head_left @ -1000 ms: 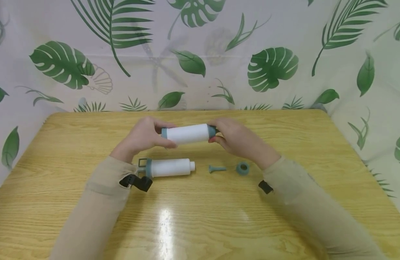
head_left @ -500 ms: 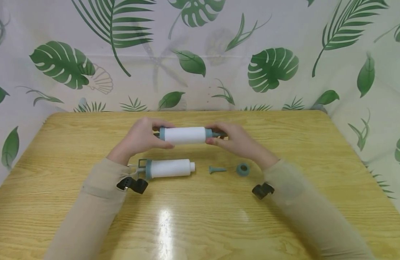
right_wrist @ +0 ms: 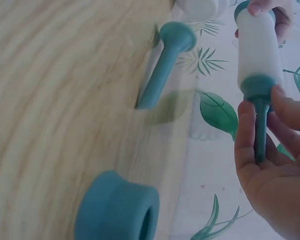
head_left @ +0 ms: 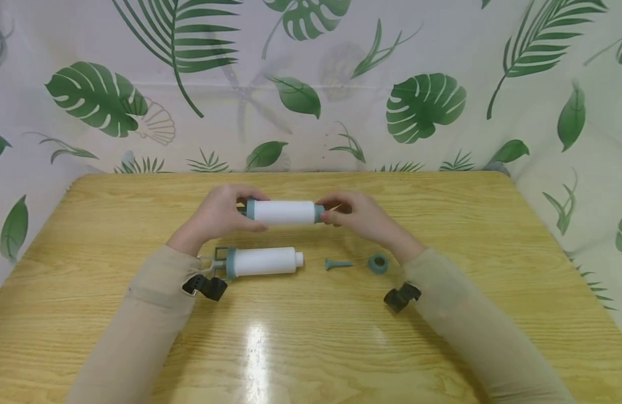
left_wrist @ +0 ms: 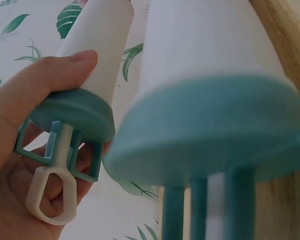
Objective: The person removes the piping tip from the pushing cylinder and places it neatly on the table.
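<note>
My left hand (head_left: 222, 212) grips the teal-collared end of a white cylinder (head_left: 284, 212) held above the table. In the left wrist view, the thumb lies on the white barrel, and a white loop handle (left_wrist: 39, 200) sticks out between teal brackets below the collar. My right hand (head_left: 363, 216) pinches the teal cap (right_wrist: 258, 86) at the cylinder's other end. From that cap a thin teal nozzle (right_wrist: 260, 131) runs along the fingers in the right wrist view. A second white cylinder (head_left: 265, 262) with a teal collar lies on the table nearer the body.
On the wooden table (head_left: 311, 336), a loose teal nozzle (head_left: 338, 264) lies right of the second cylinder, with a teal ring (head_left: 378, 264) farther right. A leaf-patterned cloth (head_left: 341, 112) hangs behind the table.
The held cylinder has levelled out and shifted slightly left and toward the body. My right hand's fingers have changed their hold around its cap and nozzle.
</note>
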A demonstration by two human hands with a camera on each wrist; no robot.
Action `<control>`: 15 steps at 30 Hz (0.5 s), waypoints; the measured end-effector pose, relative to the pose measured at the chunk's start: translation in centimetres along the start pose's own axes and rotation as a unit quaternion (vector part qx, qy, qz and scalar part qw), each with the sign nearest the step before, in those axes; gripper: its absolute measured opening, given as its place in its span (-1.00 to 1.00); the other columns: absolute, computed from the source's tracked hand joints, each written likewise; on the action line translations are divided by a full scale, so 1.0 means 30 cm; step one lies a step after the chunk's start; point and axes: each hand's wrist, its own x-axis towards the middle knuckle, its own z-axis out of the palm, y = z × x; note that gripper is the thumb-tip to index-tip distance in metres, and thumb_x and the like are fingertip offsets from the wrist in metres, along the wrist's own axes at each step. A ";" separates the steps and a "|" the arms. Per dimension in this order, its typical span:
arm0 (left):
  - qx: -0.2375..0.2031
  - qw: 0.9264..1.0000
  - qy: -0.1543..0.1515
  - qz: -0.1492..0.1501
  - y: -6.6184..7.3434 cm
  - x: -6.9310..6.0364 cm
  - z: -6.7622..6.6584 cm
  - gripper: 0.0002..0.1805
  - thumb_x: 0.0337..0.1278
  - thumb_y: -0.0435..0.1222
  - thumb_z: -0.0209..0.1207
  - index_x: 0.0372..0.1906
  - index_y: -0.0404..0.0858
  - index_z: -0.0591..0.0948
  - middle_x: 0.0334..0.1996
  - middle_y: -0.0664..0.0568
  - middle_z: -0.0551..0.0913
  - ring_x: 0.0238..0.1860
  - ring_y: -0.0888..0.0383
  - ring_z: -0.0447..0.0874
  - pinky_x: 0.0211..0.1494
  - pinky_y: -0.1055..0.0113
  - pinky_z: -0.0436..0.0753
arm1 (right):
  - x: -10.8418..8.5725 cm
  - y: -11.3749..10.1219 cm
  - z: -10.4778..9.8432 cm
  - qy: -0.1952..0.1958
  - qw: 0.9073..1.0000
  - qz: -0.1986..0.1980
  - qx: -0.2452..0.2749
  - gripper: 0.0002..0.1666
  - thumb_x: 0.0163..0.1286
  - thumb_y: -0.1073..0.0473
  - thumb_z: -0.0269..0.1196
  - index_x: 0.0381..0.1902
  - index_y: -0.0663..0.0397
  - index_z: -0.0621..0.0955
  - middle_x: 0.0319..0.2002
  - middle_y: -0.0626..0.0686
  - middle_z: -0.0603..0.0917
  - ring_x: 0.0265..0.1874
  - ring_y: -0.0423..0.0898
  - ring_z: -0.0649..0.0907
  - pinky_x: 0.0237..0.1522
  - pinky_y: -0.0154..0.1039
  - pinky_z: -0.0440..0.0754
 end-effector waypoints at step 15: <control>0.000 1.000 -0.010 -0.015 -0.024 0.010 -0.016 -0.46 -0.26 -0.22 0.53 -0.01 -0.19 0.67 -0.07 -0.04 0.62 -0.09 -0.01 0.51 -0.15 0.18 0.57 | 0.049 0.012 -0.001 -0.075 0.989 0.077 0.099 -0.53 0.46 0.02 0.11 0.12 0.28 0.54 -0.14 0.22 0.67 -0.21 0.11 0.66 -0.11 -0.03 0.62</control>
